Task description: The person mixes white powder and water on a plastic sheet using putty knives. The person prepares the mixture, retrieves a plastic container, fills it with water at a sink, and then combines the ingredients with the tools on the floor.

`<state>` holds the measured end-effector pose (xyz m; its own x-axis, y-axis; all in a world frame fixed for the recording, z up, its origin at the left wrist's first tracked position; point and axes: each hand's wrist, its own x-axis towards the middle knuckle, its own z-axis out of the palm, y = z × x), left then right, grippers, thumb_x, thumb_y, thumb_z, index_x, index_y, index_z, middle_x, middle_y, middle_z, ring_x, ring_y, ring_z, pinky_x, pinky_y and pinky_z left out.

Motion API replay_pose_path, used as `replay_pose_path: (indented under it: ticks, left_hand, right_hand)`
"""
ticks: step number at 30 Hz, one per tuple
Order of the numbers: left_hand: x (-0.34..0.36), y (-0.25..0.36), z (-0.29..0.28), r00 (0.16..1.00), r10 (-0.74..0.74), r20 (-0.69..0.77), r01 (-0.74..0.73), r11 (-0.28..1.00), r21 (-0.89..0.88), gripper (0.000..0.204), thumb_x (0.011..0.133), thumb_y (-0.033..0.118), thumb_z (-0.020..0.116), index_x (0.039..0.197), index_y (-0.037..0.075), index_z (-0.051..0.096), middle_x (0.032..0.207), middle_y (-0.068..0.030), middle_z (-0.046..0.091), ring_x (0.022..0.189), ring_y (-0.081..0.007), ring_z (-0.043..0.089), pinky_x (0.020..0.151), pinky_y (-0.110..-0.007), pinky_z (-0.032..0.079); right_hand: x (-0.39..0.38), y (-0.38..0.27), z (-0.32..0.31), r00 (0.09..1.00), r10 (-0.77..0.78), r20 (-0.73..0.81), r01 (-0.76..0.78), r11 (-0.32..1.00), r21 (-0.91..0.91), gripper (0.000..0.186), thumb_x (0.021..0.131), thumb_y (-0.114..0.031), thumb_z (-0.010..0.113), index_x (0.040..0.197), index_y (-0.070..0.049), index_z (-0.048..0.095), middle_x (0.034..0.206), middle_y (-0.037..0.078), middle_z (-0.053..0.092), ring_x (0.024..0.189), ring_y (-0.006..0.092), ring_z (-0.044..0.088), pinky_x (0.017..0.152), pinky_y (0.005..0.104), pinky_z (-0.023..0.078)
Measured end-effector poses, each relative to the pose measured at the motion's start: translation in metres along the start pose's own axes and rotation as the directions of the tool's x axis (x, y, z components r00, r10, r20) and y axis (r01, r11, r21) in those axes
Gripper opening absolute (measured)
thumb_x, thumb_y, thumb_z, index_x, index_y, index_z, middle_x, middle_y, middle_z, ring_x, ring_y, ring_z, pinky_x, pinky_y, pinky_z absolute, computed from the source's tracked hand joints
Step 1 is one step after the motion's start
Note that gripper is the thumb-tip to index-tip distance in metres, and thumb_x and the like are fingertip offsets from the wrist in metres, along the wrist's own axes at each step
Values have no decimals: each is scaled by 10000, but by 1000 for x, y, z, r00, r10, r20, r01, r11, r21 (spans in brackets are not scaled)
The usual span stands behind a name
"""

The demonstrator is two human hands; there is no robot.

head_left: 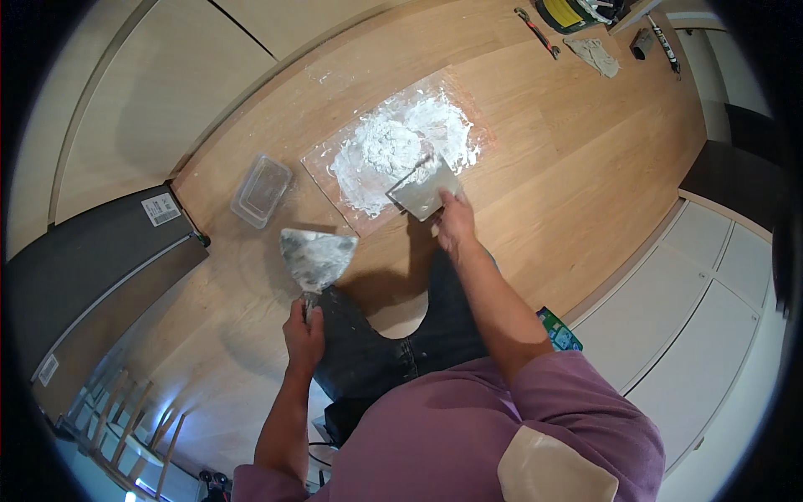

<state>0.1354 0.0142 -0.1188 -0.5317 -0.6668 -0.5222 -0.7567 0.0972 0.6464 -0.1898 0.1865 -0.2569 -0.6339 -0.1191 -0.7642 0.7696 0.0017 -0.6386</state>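
My left hand [304, 336] is closed round the handle of a wide putty knife [316, 253], whose flared blade is smeared with white and points away from me. In my right hand [454, 222] is a flat, square-edged metal scraper [425, 189], pinched at its near right edge. Its far edge lies over the near side of a mound of white paste [389, 144], and some white clings to that edge. The paste is spread unevenly on a thin rectangular board [328, 183] on the wood floor. My fingers hide how the scraper is held underneath.
A clear plastic tub [261, 192] stands left of the board. At the far right lie a wrench-like tool [537, 33], a crumpled cloth [593, 56] and a black-and-yellow bucket [562, 13]. Cabinets [682, 284] line the right side; a dark panel [100, 276] is at left.
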Motion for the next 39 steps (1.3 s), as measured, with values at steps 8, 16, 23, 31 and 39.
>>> replay_pose_path:
  ticks: [8, 16, 23, 31, 39]
  left_hand:
    - [23, -38, 28, 971, 40, -236, -6, 989, 144, 286, 1009, 235, 605, 1153, -13, 605, 841, -201, 676, 735, -345, 667, 687, -439, 505]
    - [52, -42, 47, 979, 117, -169, -82, 976, 202, 377, 992, 308, 623, 1234, 20, 600, 929, -253, 710, 852, -452, 696, 776, -529, 528]
    - [46, -53, 37, 972, 111, -209, -72, 980, 186, 372, 972, 296, 645, 1224, 25, 605, 923, -250, 715, 840, -440, 704, 781, -520, 540]
    - [48, -51, 40, 964, 143, -225, -93, 972, 218, 349, 969, 281, 642, 1210, 32, 599, 910, -252, 714, 847, -447, 704, 777, -524, 540]
    - [47, -35, 41, 989, 17, -144, 8, 986, 169, 340, 964, 267, 649, 1209, 38, 597, 949, -244, 721, 880, -445, 709, 794, -517, 546]
  right_hand:
    - [-14, 43, 60, 957, 274, -99, -216, 895, 391, 258, 1059, -211, 530, 1292, -102, 507, 1074, 118, 642, 802, 243, 651, 616, 381, 549]
    - [49, -22, 68, 898, -438, -49, 392, 845, -365, 216, 976, -167, 597, 1015, 39, 651, 885, 230, 696, 873, 367, 698, 713, 467, 568]
    - [-17, -67, 133, 684, -467, 561, 584, -110, -804, 238, 962, -154, 543, 1105, -12, 668, 978, 229, 668, 947, 418, 679, 785, 523, 558]
    - [-12, -50, 104, 545, -179, 819, 551, -660, -511, 351, 923, -159, 566, 1249, -99, 680, 1004, 108, 644, 991, 288, 626, 813, 408, 521]
    - [3, -69, 91, 439, -54, 897, 586, -739, -332, 286, 928, -182, 553, 1161, -100, 696, 1097, 104, 651, 1046, 285, 617, 858, 431, 506]
